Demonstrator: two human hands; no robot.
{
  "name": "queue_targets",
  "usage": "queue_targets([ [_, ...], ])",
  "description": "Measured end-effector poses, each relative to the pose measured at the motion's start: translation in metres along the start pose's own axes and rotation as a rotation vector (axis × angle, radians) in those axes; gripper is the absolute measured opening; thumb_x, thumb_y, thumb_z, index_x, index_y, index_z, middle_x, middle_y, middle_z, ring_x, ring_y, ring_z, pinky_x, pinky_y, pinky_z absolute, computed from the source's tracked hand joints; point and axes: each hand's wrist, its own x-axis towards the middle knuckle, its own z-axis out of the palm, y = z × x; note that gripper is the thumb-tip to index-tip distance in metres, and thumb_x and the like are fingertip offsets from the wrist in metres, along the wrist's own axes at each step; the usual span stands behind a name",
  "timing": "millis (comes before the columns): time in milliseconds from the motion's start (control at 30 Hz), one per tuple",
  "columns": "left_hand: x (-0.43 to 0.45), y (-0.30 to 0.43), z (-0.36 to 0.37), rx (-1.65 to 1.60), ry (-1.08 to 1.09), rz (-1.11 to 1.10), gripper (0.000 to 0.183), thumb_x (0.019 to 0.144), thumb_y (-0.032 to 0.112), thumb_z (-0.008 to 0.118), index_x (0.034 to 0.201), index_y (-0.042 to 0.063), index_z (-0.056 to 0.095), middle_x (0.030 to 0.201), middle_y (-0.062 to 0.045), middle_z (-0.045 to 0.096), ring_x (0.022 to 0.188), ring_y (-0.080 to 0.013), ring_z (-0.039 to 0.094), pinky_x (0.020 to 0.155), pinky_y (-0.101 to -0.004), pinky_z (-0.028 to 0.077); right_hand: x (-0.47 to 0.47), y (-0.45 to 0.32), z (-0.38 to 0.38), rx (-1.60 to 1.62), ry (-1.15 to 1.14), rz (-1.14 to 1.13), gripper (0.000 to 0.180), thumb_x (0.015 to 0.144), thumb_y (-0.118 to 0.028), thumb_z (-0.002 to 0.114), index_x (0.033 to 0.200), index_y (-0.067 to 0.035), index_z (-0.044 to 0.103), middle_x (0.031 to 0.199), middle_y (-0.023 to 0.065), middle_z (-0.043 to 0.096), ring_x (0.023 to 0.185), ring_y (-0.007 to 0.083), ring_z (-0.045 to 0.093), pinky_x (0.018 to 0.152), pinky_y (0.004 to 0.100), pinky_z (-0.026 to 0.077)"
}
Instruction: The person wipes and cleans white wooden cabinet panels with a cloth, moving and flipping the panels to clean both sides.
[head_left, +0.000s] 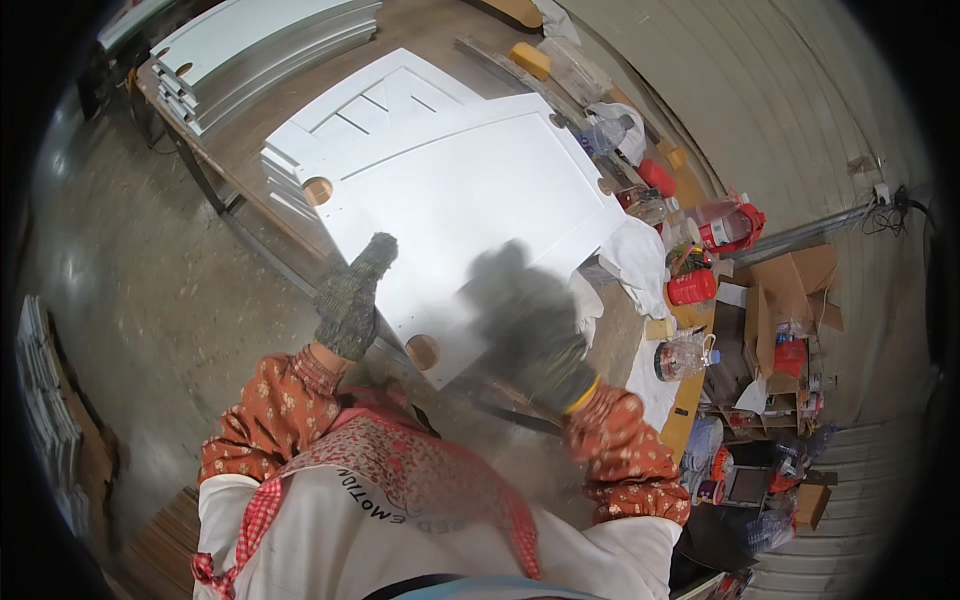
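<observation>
A white cabinet door panel (450, 195) with round hinge cups lies in front of me, turned at an angle over a stack of similar white panels (382, 97) with grooved faces. My left hand (349, 300), in a dark knitted glove, grips the panel's near left edge, its thumb on the upper face. My right hand (529, 322), in the same kind of glove with a yellow cuff edge, is blurred over the panel's near right part; whether it holds anything is hidden.
More white panels (277, 60) are stacked on the table's far left. Along the right side are bottles (684, 358), a red container (691, 287), white cloths (636, 259) and a yellow block (530, 60). Open cardboard boxes (787, 292) stand farther right. Other panels (56, 420) stand at the left rim.
</observation>
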Motion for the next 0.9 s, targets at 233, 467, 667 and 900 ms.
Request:
queue_targets([
  [233,0.045,-0.016,-0.033,0.155,-0.128,0.143,0.046,0.086,0.012,0.063,0.131,0.004,0.057,0.129,-0.017,0.060,0.117,-0.0308,0.059,0.101,-0.0425,0.042,-0.008,0.127,0.047,-0.221,0.438,0.220,0.050,0.092,-0.037,0.056,0.131,-0.008,0.048,0.128,0.0168,0.050,0.101,0.0373,0.057,0.071,0.0504,0.051],
  [467,0.007,-0.008,-0.022,0.358,-0.002,0.248,0.052,0.095,0.006,0.057,0.142,-0.005,0.038,0.126,-0.015,0.060,0.110,-0.0256,0.060,0.095,-0.0377,0.049,-0.015,-0.009,0.041,0.033,0.351,-0.390,0.062,0.084,-0.029,0.063,0.137,-0.004,0.045,0.141,0.0141,0.046,0.130,0.0340,0.043,0.097,0.0415,0.045],
  [667,-0.037,0.014,0.007,0.067,0.014,-0.284,0.062,0.089,0.012,0.060,0.146,0.000,0.036,0.142,-0.023,0.047,0.127,-0.0371,0.051,0.106,-0.0421,0.043,0.048,-0.008,0.003,-0.055,0.522,-0.735,0.058,0.081,-0.035,0.064,0.131,-0.010,0.049,0.134,0.0143,0.045,0.115,0.0289,0.048,0.091,0.0406,0.043],
  [900,-0.033,0.028,0.003,0.320,0.167,-0.082,0.055,0.088,0.002,0.056,0.142,-0.001,0.043,0.144,-0.020,0.047,0.134,-0.0316,0.046,0.109,-0.0390,0.039,0.169,-0.052,-0.026,-0.062,0.616,-0.703,0.036,0.087,-0.025,0.063,0.119,-0.010,0.054,0.117,0.0162,0.046,0.090,0.0287,0.057,0.069,0.0380,0.052],
])
